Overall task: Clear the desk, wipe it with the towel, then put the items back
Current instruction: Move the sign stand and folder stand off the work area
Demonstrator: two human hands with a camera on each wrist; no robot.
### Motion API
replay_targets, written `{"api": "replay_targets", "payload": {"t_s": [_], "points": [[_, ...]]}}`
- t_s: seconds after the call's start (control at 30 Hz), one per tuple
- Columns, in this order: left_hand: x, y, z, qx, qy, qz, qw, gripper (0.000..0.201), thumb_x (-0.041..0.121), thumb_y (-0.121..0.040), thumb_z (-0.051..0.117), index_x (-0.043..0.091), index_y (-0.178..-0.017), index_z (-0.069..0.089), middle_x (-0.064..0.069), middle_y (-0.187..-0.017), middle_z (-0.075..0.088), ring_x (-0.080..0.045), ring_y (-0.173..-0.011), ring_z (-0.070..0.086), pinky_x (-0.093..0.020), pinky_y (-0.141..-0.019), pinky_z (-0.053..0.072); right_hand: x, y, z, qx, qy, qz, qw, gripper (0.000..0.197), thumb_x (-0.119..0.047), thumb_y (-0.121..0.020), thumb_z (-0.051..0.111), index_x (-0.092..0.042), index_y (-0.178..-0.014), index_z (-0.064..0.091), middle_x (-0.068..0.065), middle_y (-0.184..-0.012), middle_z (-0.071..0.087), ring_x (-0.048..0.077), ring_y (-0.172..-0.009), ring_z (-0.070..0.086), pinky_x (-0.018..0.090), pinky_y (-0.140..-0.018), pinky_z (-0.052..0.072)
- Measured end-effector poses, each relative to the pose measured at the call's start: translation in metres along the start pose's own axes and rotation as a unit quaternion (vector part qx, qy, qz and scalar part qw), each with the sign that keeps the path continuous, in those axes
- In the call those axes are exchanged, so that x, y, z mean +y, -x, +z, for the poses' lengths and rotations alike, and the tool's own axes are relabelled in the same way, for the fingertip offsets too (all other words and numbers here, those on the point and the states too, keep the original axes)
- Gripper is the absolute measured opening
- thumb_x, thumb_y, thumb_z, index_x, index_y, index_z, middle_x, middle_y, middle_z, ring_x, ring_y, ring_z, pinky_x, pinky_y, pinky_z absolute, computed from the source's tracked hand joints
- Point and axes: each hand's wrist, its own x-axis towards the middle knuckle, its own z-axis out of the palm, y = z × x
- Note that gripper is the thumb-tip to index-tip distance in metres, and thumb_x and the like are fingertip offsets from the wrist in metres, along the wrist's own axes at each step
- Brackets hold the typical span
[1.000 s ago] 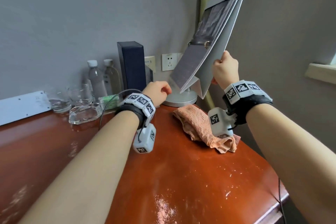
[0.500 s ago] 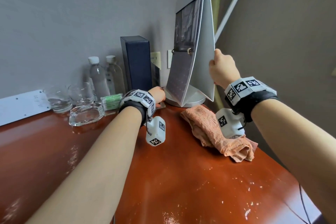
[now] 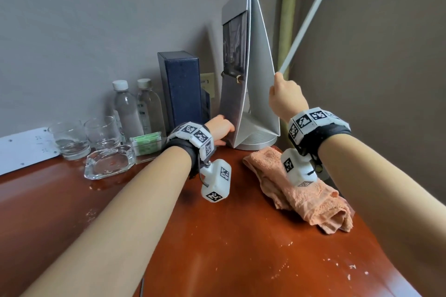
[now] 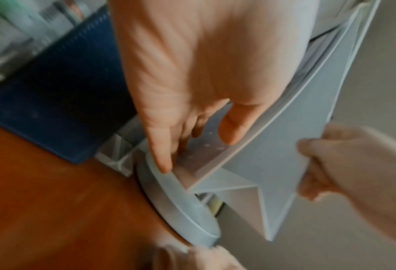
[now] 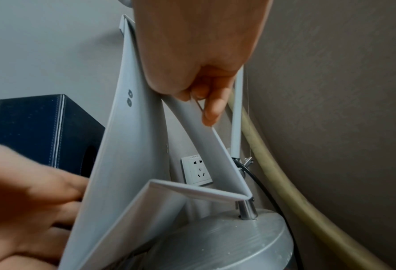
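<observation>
Left hand (image 3: 220,128) fingertips hidden behind stand (image 3: 259,75); bottles (image 4: 19,23) blurred.

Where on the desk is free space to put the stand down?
Bare wood lies in front, between the ashtray and the towel. The back edge is crowded: glasses, bottles, blue box, lamp base.

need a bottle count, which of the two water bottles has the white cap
The left bottle, nearest the glasses, has the white cap; the right bottle's cap looks grey.
</observation>
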Motion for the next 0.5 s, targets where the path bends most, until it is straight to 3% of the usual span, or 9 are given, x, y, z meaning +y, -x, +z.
{"api": "replay_targets", "payload": {"t_s": [0.07, 0.13, 0.2, 0.23, 0.33, 0.4, 0.5], "points": [[0.002, 0.005, 0.004, -0.065, 0.008, -0.028, 0.997, 0.043, 0.0, -0.097, 0.04, -0.003, -0.139, 0.034, -0.019, -0.124, 0.052, -0.035, -0.129, 0.044, -0.037, -0.095, 0.046, 0.001, -0.002, 0.004, -0.001, 0.001, 0.0, 1.0, 0.018, -0.004, -0.095, 0.029, 0.004, -0.107, 0.04, 0.032, -0.098, 0.057, 0.044, -0.092, 0.054, 0.037, -0.065, 0.034], [0.0, 0.003, 0.004, -0.102, 0.032, -0.064, 0.992, 0.043, 0.0, -0.097, 0.039, -0.005, -0.139, 0.03, -0.02, -0.128, 0.05, -0.036, -0.131, 0.041, -0.042, -0.109, 0.034, 0.001, -0.004, 0.008, 0.002, 0.002, -0.003, 1.0, 0.014, -0.003, -0.095, 0.029, 0.001, -0.103, 0.039, 0.032, -0.096, 0.057, 0.043, -0.09, 0.054, 0.036, -0.064, 0.033], [0.002, 0.0, 0.005, -0.07, 0.078, -0.084, 0.991, 0.044, 0.003, -0.097, 0.039, -0.003, -0.139, 0.028, -0.026, -0.134, 0.042, -0.04, -0.123, 0.047, -0.048, -0.105, 0.039, 0.0, -0.008, 0.012, -0.001, 0.004, -0.011, 1.0, 0.005, -0.003, -0.094, 0.03, -0.004, -0.095, 0.034, 0.032, -0.095, 0.057, 0.043, -0.089, 0.054, 0.036, -0.064, 0.032], [0.003, -0.002, 0.005, -0.051, 0.094, -0.084, 0.991, 0.044, 0.004, -0.097, 0.039, -0.003, -0.139, 0.027, -0.027, -0.128, 0.042, -0.04, -0.117, 0.05, -0.049, -0.101, 0.043, -0.001, -0.01, 0.015, -0.003, 0.005, -0.015, 1.0, 0.003, -0.003, -0.095, 0.03, -0.005, -0.093, 0.031, 0.031, -0.094, 0.057, 0.043, -0.089, 0.054, 0.037, -0.064, 0.032], [0.002, -0.006, 0.012, -0.04, 0.102, -0.064, 0.992, 0.044, -0.001, -0.095, 0.041, -0.002, -0.137, 0.029, -0.021, -0.092, 0.046, -0.036, -0.097, 0.053, -0.052, -0.099, 0.043, 0.001, -0.016, 0.021, -0.022, 0.003, -0.022, 1.0, 0.003, -0.005, -0.096, 0.03, -0.004, -0.094, 0.032, 0.03, -0.092, 0.057, 0.044, -0.089, 0.055, 0.037, -0.065, 0.034], [0.001, -0.01, 0.016, -0.033, 0.087, -0.059, 0.994, 0.046, -0.005, -0.094, 0.041, 0.001, -0.137, 0.026, -0.016, -0.079, 0.042, -0.03, -0.078, 0.051, -0.048, -0.096, 0.045, 0.005, -0.018, 0.023, -0.038, 0.002, -0.015, 0.999, 0.004, -0.007, -0.096, 0.03, -0.006, -0.093, 0.029, 0.028, -0.088, 0.055, 0.042, -0.087, 0.055, 0.036, -0.065, 0.034], [-0.001, -0.008, 0.021, -0.052, 0.075, -0.045, 0.995, 0.053, -0.005, -0.093, 0.041, 0.01, -0.141, 0.025, -0.015, -0.082, 0.044, -0.024, -0.071, 0.049, -0.044, -0.086, 0.046, 0.01, -0.019, 0.027, -0.056, -0.023, 0.02, 0.998, 0.006, -0.009, -0.096, 0.029, -0.006, -0.092, 0.028, 0.028, -0.094, 0.056, 0.04, -0.082, 0.056, 0.041, -0.068, 0.044]]}}
